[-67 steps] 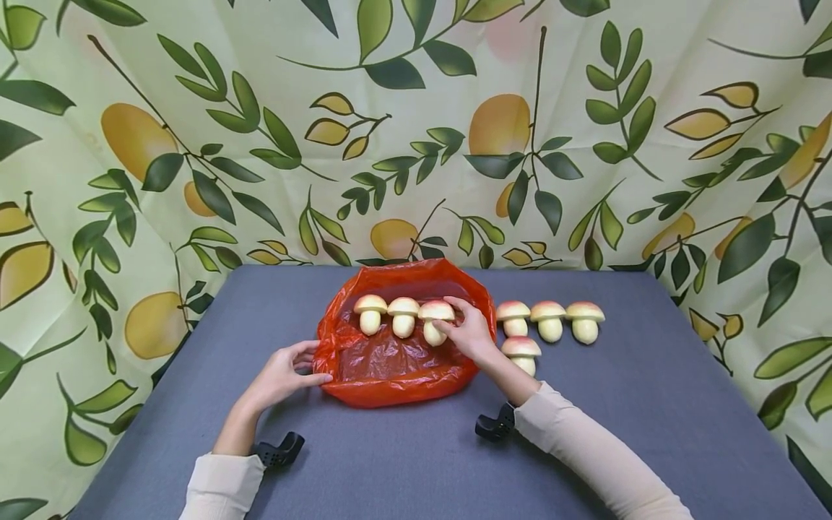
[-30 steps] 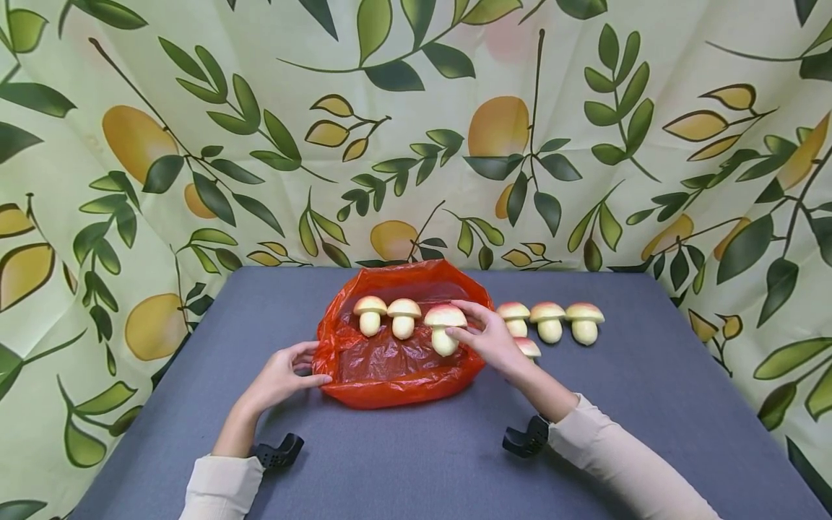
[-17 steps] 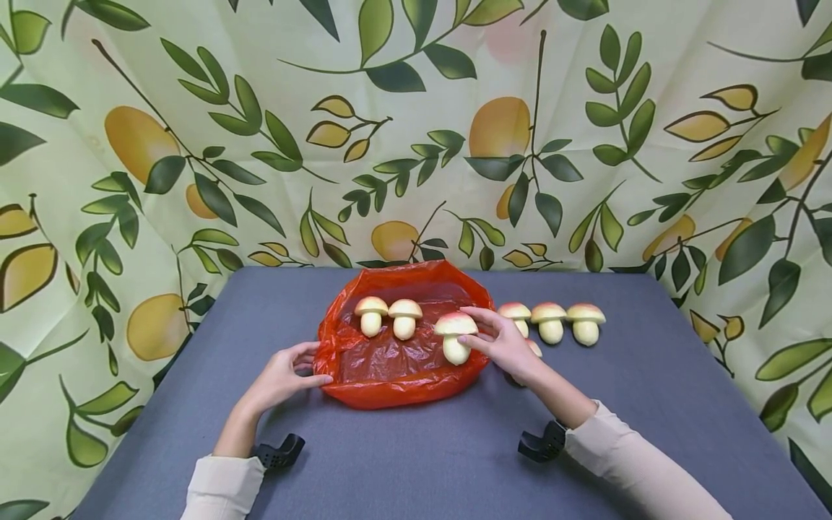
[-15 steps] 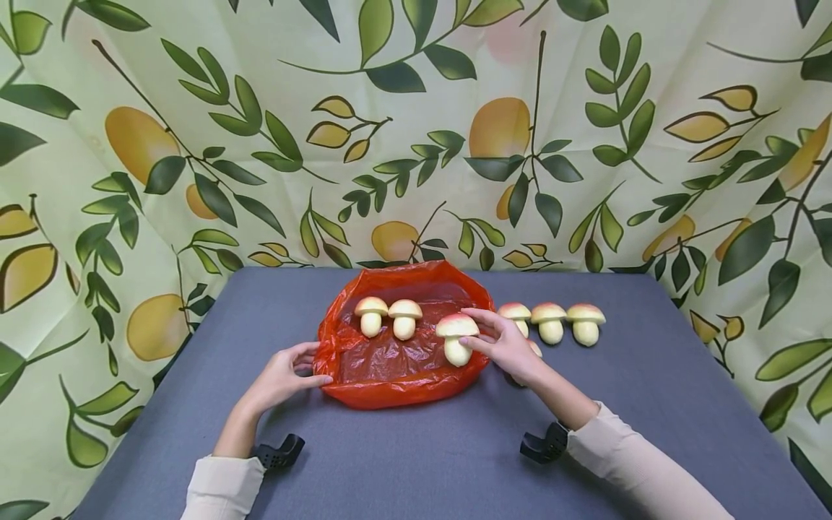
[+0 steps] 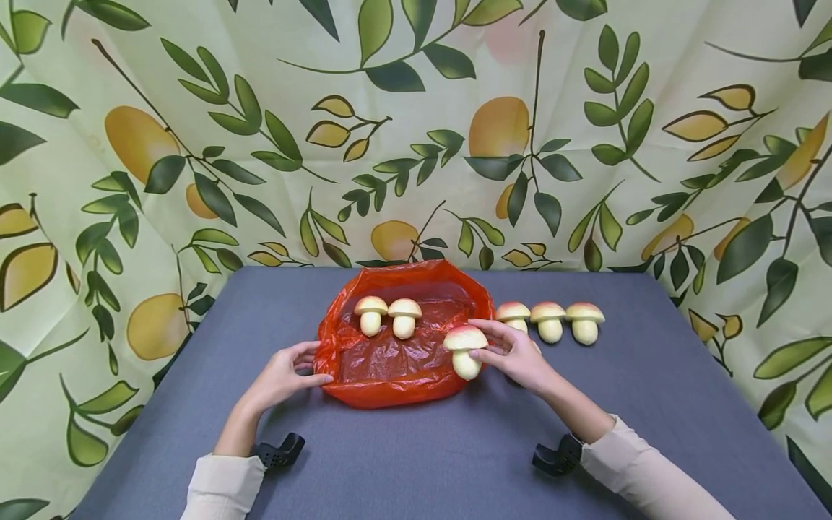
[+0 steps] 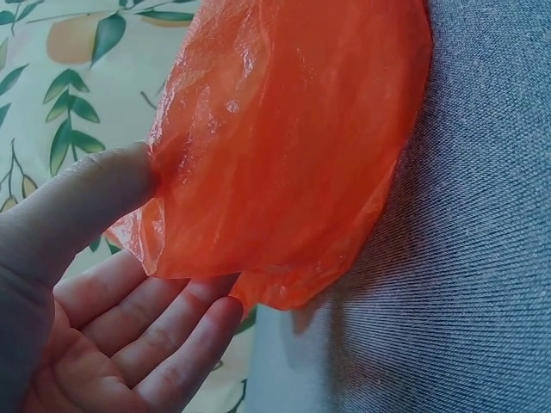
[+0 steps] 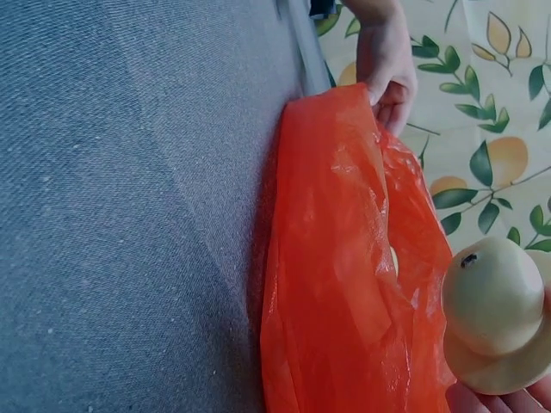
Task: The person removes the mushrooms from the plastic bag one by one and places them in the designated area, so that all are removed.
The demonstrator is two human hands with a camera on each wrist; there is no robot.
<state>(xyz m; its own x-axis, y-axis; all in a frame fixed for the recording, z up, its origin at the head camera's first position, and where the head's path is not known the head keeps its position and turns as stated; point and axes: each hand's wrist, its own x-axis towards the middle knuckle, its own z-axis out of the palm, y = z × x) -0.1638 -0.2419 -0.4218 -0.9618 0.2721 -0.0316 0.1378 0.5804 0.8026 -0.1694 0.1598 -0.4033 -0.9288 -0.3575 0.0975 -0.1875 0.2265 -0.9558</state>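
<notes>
My right hand (image 5: 516,365) pinches a mushroom (image 5: 465,352) with a red-tinged cap and pale stem, held upright over the right front rim of a red plastic bag (image 5: 390,396). In the right wrist view its rounded stem end (image 7: 491,297) faces the camera, fingertips (image 7: 499,402) below the cap. My left hand (image 5: 284,372) holds the bag's left edge. The left wrist view has its thumb against the red plastic (image 6: 284,146), the other fingertips partly hidden behind it. Inside the open bag, two mushrooms, a left one (image 5: 371,316) and a right one (image 5: 404,318), stand side by side.
Right of the bag, three mushrooms form a row, the left one (image 5: 512,313) nearest the bag and the far right one (image 5: 585,323) outermost. Another is mostly hidden behind my right hand. A leaf-patterned cloth (image 5: 416,166) hangs behind the grey-blue table (image 5: 403,469).
My right hand has lifted the third mushroom from its place in the bag and carried it right and towards me. My left hand has stayed at the bag's edge.
</notes>
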